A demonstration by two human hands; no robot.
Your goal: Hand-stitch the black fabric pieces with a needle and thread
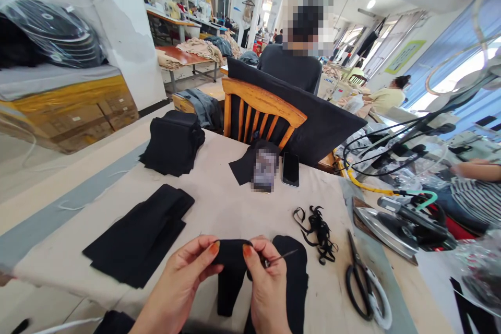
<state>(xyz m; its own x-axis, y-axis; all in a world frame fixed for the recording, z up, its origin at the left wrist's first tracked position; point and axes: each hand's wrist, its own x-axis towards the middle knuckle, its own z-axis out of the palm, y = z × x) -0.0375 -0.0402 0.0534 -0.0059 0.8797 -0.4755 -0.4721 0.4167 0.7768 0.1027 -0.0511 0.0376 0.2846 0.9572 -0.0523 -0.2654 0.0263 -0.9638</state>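
Between my hands a small black fabric piece (234, 253) is stretched, its top edge folded and its lower part hanging down. My left hand (186, 276) pinches its left corner between thumb and fingers. The right corner is pinched by my right hand (268, 279), which also has a thin pointed metal tool (288, 254) tucked in its fingers; its handle is mostly hidden. Just beyond my right hand lies another black fabric piece (296, 276). Left of my hands, several flat black fabric pieces (139, 235) overlap on the cloth-covered table (219, 203).
A thick stack of black fabric (172, 141) stands at the back left. Phones (290, 169) (265, 169) lie near the wooden chair (262, 99). Black fabric strips (319, 232), large scissors (362, 282) and an iron (387, 232) are on the right. A person (291, 65) sits ahead.
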